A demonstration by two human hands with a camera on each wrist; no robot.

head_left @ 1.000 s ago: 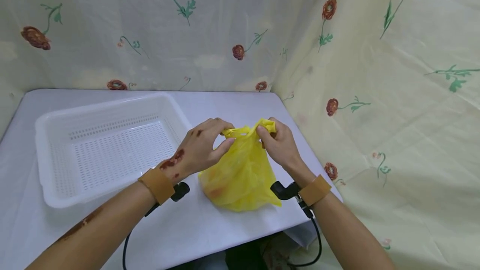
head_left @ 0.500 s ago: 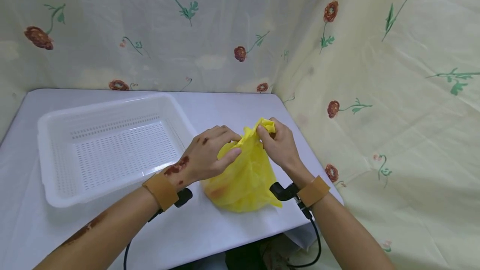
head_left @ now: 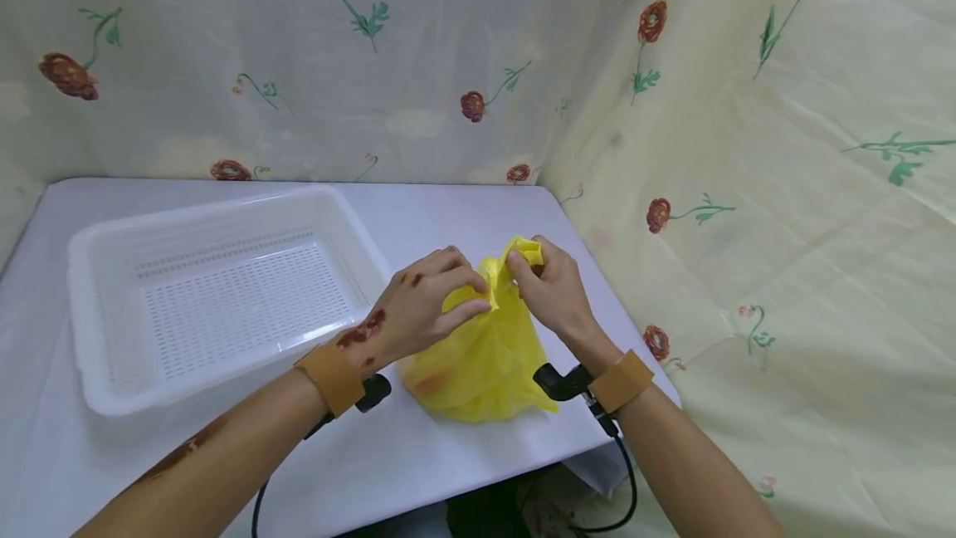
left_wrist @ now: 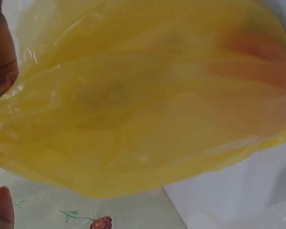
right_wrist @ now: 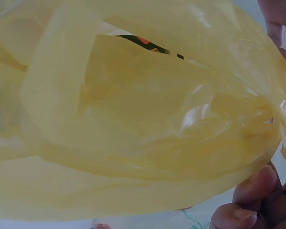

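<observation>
Head view: both hands meet at the top of a yellow bag [head_left: 481, 351] standing on the desk [head_left: 418, 455], close to its near right corner. Left hand [head_left: 418, 310] has its fingers curled over the gathered neck of the bag, thumb below, pinching the plastic. Right hand [head_left: 548, 289] pinches a bag handle [head_left: 523, 249], which sticks up above its fingertips. The two hands are nearly touching, the bunched plastic between them. Something orange shows faintly through the lower left of the bag. A white basket [head_left: 90, 339] with a perforated floor sits on the desk just left of the left hand, not touching the bag. A brown strap and a black camera unit sit on each wrist; cables run off the near desk edge. Flowered cloth [head_left: 747, 148] hangs behind and to the right of the hands.

Left wrist view: the bag [left_wrist: 148, 105] fills the frame, an orange patch at upper right. Finger parts show at the left edge; the grip itself is not readable here. White desk [left_wrist: 238, 191] at lower right.

Right wrist view: the bag [right_wrist: 133, 133] again fills the frame, with a handle loop [right_wrist: 52, 95] at left. Fingertips [right_wrist: 257, 186] press the plastic at lower right, where it bunches into a twist.
</observation>
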